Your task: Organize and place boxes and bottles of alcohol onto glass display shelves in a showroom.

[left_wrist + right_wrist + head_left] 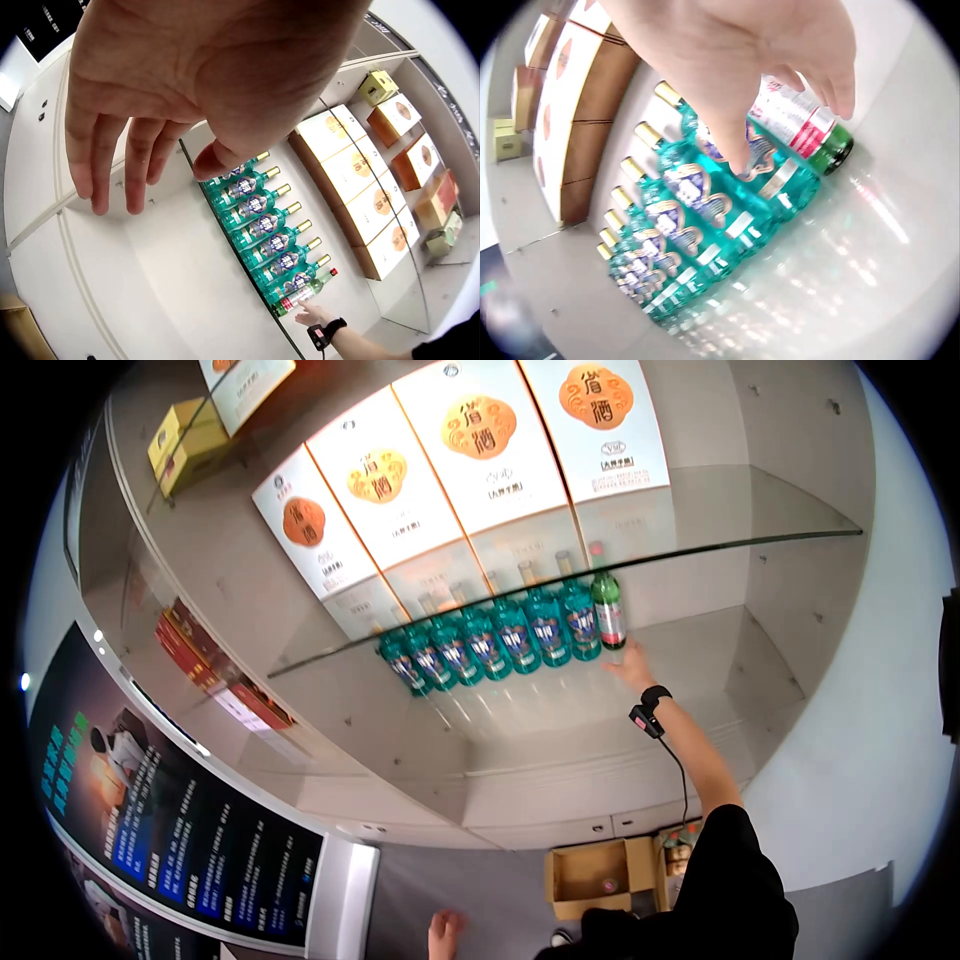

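A green bottle (608,612) with a red-and-white label and a red cap stands upright at the right end of a row of several teal bottles (515,635). My right hand (632,668) is at its lower part, fingertips close to the label and base. In the right wrist view the thumb hangs apart from the fingers, in front of the nearest teal bottle (697,187), while the fingers are loosely bent beside the green bottle (814,135). Low in the head view, my left hand (445,935) hangs away from the shelf, holding nothing, its fingers loosely extended.
Above the bottles runs a glass shelf (700,545) carrying tall white boxes (480,460). Cabinet drawers (540,832) lie below. On the floor are an open cardboard box (580,905) and another box beside it. A dark printed panel (180,820) stands at the left.
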### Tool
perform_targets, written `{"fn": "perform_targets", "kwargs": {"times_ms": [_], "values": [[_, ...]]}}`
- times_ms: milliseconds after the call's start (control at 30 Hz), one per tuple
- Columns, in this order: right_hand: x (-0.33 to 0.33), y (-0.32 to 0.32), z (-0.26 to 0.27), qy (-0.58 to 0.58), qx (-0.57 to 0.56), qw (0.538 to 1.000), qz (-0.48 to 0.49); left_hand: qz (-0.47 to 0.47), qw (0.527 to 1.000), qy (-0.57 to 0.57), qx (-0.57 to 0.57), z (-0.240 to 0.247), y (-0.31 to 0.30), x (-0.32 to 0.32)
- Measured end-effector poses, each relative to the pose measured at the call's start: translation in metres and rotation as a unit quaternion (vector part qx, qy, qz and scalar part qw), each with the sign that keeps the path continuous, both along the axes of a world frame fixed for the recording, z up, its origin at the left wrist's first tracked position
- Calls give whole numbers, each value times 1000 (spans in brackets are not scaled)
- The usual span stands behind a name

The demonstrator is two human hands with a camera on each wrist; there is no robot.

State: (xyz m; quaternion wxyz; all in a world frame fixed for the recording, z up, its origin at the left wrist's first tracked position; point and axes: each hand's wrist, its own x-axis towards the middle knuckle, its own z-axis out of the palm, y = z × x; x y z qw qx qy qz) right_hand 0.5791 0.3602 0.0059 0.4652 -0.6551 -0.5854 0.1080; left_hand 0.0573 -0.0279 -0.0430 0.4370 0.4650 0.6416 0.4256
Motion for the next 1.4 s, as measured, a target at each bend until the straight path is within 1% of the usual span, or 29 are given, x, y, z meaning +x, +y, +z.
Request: {"fn": "perform_targets", "kwargs": {"times_ms": [33, 100, 133, 167, 200, 233, 267, 300, 333, 400, 433, 467, 533, 567, 633, 667, 733, 767, 800, 833, 867, 900, 933, 967, 1033, 1133, 1200, 1333, 1400], "values": [[-10, -20, 5, -10, -14, 1000, 1, 19, 1000, 10, -10, 33, 4, 29], [-39, -63, 18, -70, 104, 991, 53, -28, 1000, -11, -5, 21, 7, 28], [-52, -90, 29, -81, 88, 991, 59, -38, 998, -46, 15, 16, 8, 32], [-67, -119, 44, 45, -6, 980, 193, -59, 998, -7, 9, 20, 11, 36], [-81, -145, 55, 174, -106, 927, 314, -69, 998, 9, 9, 22, 13, 40], [-92, -166, 62, 169, -131, 924, 316, -75, 997, -12, 13, 23, 15, 44], [-103, -188, 65, 130, -180, 891, 396, -118, 993, 2, 22, 13, 19, 39], [-113, -206, 59, 94, -230, 845, 473, -130, 991, 12, 23, 10, 21, 38], [-122, -222, 46, 96, -266, 833, 476, -117, 993, 5, 15, 9, 22, 41], [-135, -247, 18, 33, -378, 769, 514, -123, 992, 40, 10, 15, 23, 45], [-138, -257, -12, 10, -385, 767, 514, -119, 992, 32, 5, 16, 23, 47], [-140, -267, -39, 29, -425, 748, 508, -114, 993, 25, 2, 16, 21, 48], [-146, -284, -86, 6, -499, 725, 475, -102, 994, 16, -22, 5, 14, 46], [-146, -293, -122, 1, -521, 706, 480, -102, 994, 19, -20, -4, 10, 43], [-137, -310, -196, -102, -553, 699, 442, -76, 996, 13, -44, -26, -2, 36], [-139, -310, -217, -111, -570, 679, 450, -66, 997, 22, -45, -41, -6, 31], [-139, -319, -258, -260, -579, 633, 443, -33, 998, 11, -59, -73, -23, 18], [-129, -330, -308, -318, -569, 631, 421, -21, 996, 39, -78, -86, -29, 11], [-126, -335, -333, -350, -580, 621, 395, -14, 992, 68, -102, -92, -38, 6], [-138, -325, -344, -360, -607, 579, 408, 13, 992, 45, -121, -98, -48, 3], [-146, -327, -373, -388, -606, 585, 374, 38, 990, 26, -134, -105, -54, -2], [-156, -318, -391, -361, -601, 587, 405, 52, 985, 27, -164, -109, -64, -5], [-161, -318, -417, -293, -553, 675, 392, 58, 982, 23, -179, -119, -75, -8], [-173, -314, -440, -300, -563, 684, 353, 72, 975, 24, -210, -129, -89, -11], [-199, -301, -456, -314, -575, 699, 286, 95, 963, 27, -253, -145, -110, -16], [-217, -286, -511, -355, -577, 671, 301, 105, 949, 27, -295, -173, -141, -22], [-227, -274, -539, -351, -612, 666, 241, 124, 934, 14, -336, -183, -148, -21], [-224, -264, -586, -330, -677, 617, 227, 179, 894, -31, -410, -200, -153, -18], [-212, -273, -619, -328, -671, 623, 232, 180, 893, -19, -413, -209, -158, -15]]}}
